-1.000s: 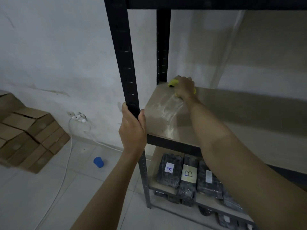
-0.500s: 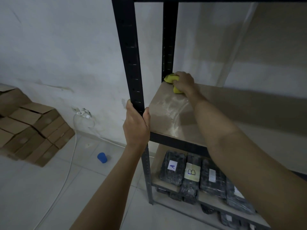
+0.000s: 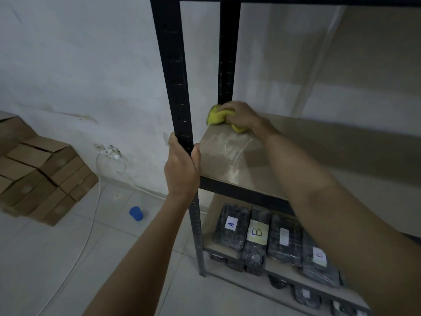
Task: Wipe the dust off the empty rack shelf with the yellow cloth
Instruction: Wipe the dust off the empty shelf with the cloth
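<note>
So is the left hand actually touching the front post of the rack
Touching. The head view shows the left hand wrapped around the black front post, thumb on one side and fingers on the other, no gap showing.

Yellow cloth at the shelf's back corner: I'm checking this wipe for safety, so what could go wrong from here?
The yellow cloth sits at the shelf edge by the rear post; a further push may drop it behind the rack. Pale dust streaks remain nearer the front, so that patch might be missed. The right hand reaches deep while the left hand grips the front post; leaning could rock the rack.
</note>
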